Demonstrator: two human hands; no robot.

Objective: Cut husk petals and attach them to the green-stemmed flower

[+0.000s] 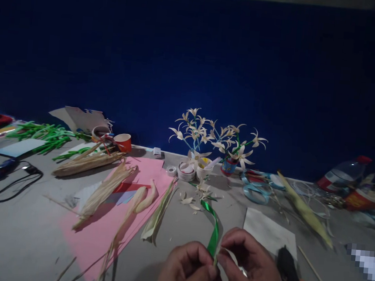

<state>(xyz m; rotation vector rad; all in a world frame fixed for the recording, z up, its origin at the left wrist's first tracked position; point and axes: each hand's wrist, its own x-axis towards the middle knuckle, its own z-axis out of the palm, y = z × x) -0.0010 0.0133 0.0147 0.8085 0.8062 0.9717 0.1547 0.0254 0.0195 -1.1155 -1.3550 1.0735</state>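
Note:
In the lower middle of the head view, my left hand (185,271) pinches a shiny green ribbon (214,234) near its lower end, together with a thin stalk mostly hidden by the fingers. Close beside it, my right hand (253,266) is closed at the fingertips on a small pale piece at the same spot, too small to make out. The ribbon's free end curls up and away across the table. Just past that end lie a pale husk flower (203,188) and several loose petals (187,199).
Several pale flowers (197,128) stand in small cups at the back. Dried corn husks (104,194) lie over pink paper (152,168) on the left. A black glue gun (289,272), a white sheet (269,231), a thin stick (318,276) and a plastic bottle (344,174) are on the right.

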